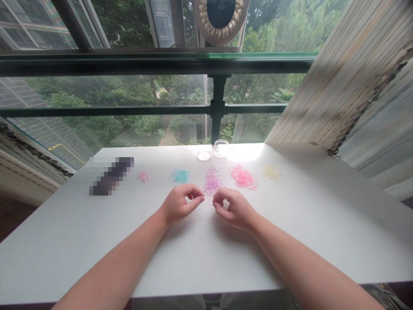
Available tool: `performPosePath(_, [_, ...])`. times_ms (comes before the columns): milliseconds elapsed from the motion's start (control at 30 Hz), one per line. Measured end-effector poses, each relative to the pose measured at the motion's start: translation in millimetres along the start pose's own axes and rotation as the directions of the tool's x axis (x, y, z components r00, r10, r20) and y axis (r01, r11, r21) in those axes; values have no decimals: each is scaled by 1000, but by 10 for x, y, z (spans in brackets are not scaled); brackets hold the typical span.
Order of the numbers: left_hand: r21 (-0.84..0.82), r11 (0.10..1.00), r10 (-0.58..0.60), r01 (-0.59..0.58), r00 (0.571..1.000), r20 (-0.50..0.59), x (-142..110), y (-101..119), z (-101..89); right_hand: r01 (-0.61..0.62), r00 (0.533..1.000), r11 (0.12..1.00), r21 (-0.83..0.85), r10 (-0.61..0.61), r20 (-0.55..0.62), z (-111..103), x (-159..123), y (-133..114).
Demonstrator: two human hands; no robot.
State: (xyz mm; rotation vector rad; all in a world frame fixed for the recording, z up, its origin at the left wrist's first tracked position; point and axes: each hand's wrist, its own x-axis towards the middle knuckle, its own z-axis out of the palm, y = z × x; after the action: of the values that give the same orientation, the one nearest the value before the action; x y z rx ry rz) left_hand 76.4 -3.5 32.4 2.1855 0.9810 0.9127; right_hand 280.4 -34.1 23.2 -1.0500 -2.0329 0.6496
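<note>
Left hand [178,204] and right hand [238,209] near purple bands [212,182]

Head view: on the worktop [193,258], each grip is pinched nearly closed, just nearside of the purple bands; I cannot tell whether either holds one. Blue bands [180,176] lie left of the purple bands, pink bands [243,177] right.

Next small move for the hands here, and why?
Probably ease the right hand slightly forward to the purple pile: it lies just beyond the gap between that hand and the left hand, and I can't make out anything held in either.
</note>
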Motion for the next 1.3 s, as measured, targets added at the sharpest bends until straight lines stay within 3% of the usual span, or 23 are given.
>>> performPosePath(267, [-51,997,61,-59,997,38,-12,49,78,2,1000,1000,10,-2,9,32,17,-23])
performPosePath(600, [-25,992,125,-125,992,-25,-11,36,72,13,1000,1000,27,-13,23,36,30,-8])
performPosePath(833, [-31,993,112,-114,991,-69,-9,38,59,11,1000,999,49,-11,-2,-3,11,-2])
performPosePath(1300, [-26,996,81,-83,996,-48,-5,35,43,6,999,999,53,-4,-39,-17,0,6])
